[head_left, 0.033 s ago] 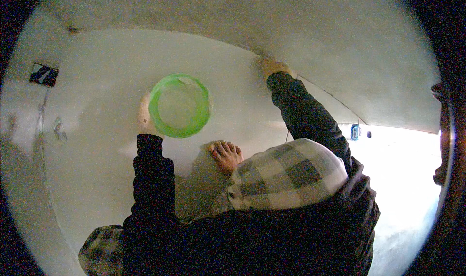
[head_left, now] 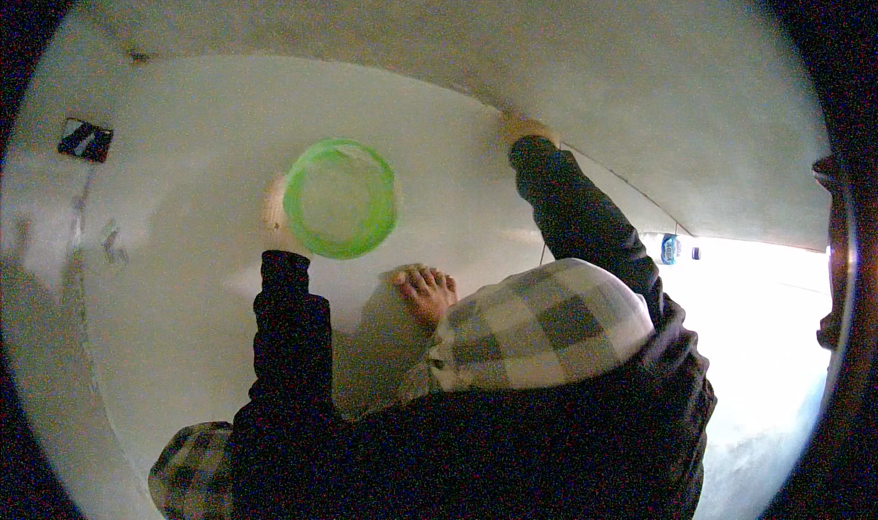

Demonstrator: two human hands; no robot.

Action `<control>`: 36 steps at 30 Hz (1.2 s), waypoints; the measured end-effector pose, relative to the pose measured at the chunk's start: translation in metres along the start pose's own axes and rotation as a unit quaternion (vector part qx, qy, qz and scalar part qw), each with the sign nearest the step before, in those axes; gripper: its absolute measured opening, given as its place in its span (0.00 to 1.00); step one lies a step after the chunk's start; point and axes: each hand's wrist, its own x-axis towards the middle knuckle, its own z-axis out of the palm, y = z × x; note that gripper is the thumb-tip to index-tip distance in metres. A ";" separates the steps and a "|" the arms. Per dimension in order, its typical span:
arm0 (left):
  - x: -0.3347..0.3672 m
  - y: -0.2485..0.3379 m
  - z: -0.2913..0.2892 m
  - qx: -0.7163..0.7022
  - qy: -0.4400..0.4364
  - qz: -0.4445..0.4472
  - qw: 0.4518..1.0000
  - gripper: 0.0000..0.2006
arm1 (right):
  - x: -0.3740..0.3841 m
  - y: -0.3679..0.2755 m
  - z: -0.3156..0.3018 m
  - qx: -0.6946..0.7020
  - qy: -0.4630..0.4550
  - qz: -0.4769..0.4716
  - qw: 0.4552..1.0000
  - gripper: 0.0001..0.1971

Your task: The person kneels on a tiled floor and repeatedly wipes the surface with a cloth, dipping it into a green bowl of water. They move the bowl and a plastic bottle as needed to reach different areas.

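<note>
Left hand [head_left: 274, 211] set against the left side of a round green bowl [head_left: 388, 200]; back of my hand shows, fingers hidden behind the bowl, so I cannot tell whether they grip; the bowl's open side faces up at me, green around the edge and pale within; it sits ahead of my bare foot [head_left: 428, 296] and a little to its left; whether it rests on the pale floor [head_left: 201, 337] or is held above it, I cannot tell.

Right hand [head_left: 529, 130] well apart from the bowl, out ahead and to the right, where the pale floor meets the grey wall [head_left: 640, 81]; fingertips blurred and dim; cannot tell if they are clenched, loose or round something.

Both arms in dark sleeves [head_left: 576, 204]; checked trousers [head_left: 549, 323] over my bent right knee, the other knee low at left; dark square [head_left: 86, 140] with a pale slanting streak, far left; blue container [head_left: 670, 248] at right, a small dark object [head_left: 696, 253] just beside it, near bright light.
</note>
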 end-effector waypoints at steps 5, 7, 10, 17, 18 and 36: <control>0.010 0.014 0.008 -0.283 0.024 -0.239 0.929 0.18 | -0.042 0.041 -0.006 -0.111 -0.001 -0.028 0.993 0.20; 0.010 0.021 0.005 -0.446 0.008 -0.324 0.834 0.18 | -0.055 0.024 -0.009 -0.055 0.053 -0.096 0.992 0.20; 0.005 0.023 -0.004 -0.420 -0.032 -0.238 0.875 0.17 | -0.050 -0.024 -0.013 -0.065 0.081 -0.124 0.987 0.21; 0.002 0.004 0.006 0.060 0.017 0.053 0.997 0.16 | 0.006 -0.006 0.015 0.018 0.028 -0.031 0.999 0.21; 0.002 0.004 0.008 0.038 0.008 0.000 0.999 0.16 | 0.008 0.009 0.018 0.013 0.031 -0.029 0.999 0.21; 0.003 0.038 -0.002 0.151 -0.014 0.031 0.988 0.23 | -0.040 0.042 -0.012 -0.145 0.018 -0.083 0.986 0.21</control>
